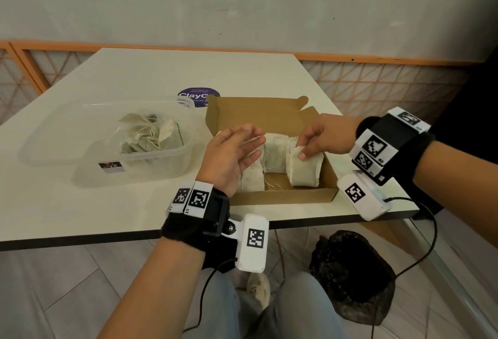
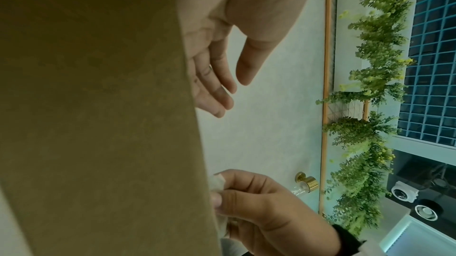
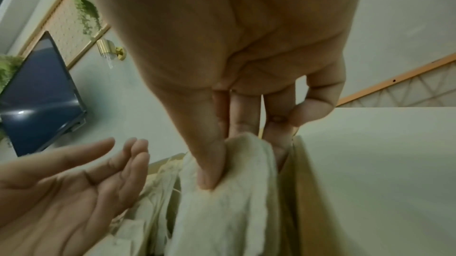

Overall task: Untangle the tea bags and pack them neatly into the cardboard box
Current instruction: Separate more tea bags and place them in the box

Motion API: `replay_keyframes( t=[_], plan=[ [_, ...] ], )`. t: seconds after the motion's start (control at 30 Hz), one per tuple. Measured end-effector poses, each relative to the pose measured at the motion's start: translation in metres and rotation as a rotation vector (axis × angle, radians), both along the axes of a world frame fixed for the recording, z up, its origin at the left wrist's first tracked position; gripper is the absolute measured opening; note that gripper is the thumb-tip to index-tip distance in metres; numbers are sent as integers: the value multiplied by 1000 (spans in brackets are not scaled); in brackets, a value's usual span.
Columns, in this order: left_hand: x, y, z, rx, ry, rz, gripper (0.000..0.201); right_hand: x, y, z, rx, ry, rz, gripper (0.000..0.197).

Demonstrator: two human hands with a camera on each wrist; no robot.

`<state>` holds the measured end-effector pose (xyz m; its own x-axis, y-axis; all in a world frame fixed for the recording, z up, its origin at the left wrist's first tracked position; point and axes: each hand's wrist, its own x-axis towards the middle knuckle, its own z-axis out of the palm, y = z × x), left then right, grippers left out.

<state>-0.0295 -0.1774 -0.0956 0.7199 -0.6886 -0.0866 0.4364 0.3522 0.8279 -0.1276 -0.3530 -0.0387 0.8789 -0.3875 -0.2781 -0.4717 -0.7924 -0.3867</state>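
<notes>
Nearest, the left hand hovers over the near-left corner of the cardboard box, palm up and fingers spread and relaxed, holding nothing, probably ready to steady the rows. Just beyond, the right hand pinches the top edge of a soft, papery tea bag between thumb and fingers, seemingly tucking it against the box's right wall to keep the row tidy. Farther left, a clear plastic tub holds the remaining tea bags, crumpled, with thin strings knotted together.
</notes>
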Motion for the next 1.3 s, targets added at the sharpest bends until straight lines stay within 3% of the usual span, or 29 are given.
replay_keyframes(
  t=[0.17,0.33,0.5,0.73,0.9,1.07,1.17,1.3],
  plan=[
    [0,0,0,-6,3,16,7,7,5,3,-20,-48,8,11],
    [0,0,-1,-2,-7,15,7,7,11,11,-46,69,80,8],
    [0,1,0,-3,-10,9,9,9,1,3,-217,37,-4,23],
    [0,1,0,4,-16,7,10,0,-1,2,-231,5,2,30],
    [0,1,0,6,-18,9,9,-12,1,-5,-304,35,38,47],
    [-1,1,0,8,-22,10,9,-30,10,0,-263,-187,66,24],
    [-1,2,0,8,-26,17,9,-43,26,-1,-202,-88,196,7],
    [-1,1,1,17,-26,19,10,-43,30,-18,-325,50,350,24]
  ],
)
